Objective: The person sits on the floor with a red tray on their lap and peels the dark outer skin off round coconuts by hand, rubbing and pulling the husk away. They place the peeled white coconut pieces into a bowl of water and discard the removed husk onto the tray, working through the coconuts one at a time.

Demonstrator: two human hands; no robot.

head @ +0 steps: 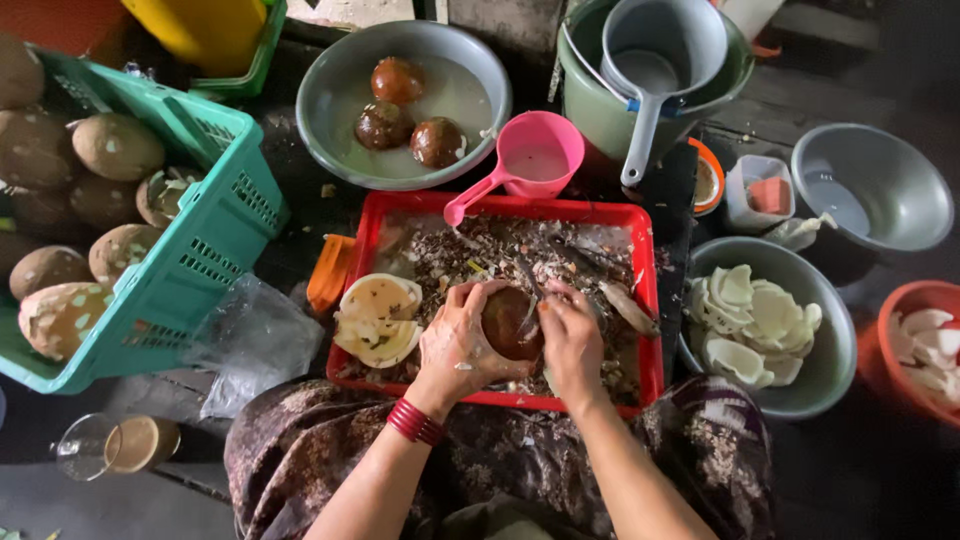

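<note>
The left hand (462, 345) was wrapped around a round brown fruit (508, 322), gripping it over the red tray (648, 340) that rested across the person's lap, while the right hand (570, 335) was closed on a thin dark blade (528, 292) whose tip met the top of the fruit. The step in hand looked like paring: the tray floor was strewn with brown shavings (480, 255), and pale peeled pieces (378, 318) lay stacked at its left end, just beside the left hand. More white pieces filled the grey bowl (830, 370) to the right of the tray and an orange bowl (890, 310) at the far right edge. Three dark round fruits (385, 125) sat in cloudy water in a grey basin (330, 110) beyond the tray, with a pink scoop (540, 155) leaning on the tray's far rim. A green crate (215, 230) on the left held unpeeled brown fruits (118, 147). By judgement, the next move called for a steady turn of the fruit in the left palm, with the blade kept shallow and the thumb held clear of its edge
</note>
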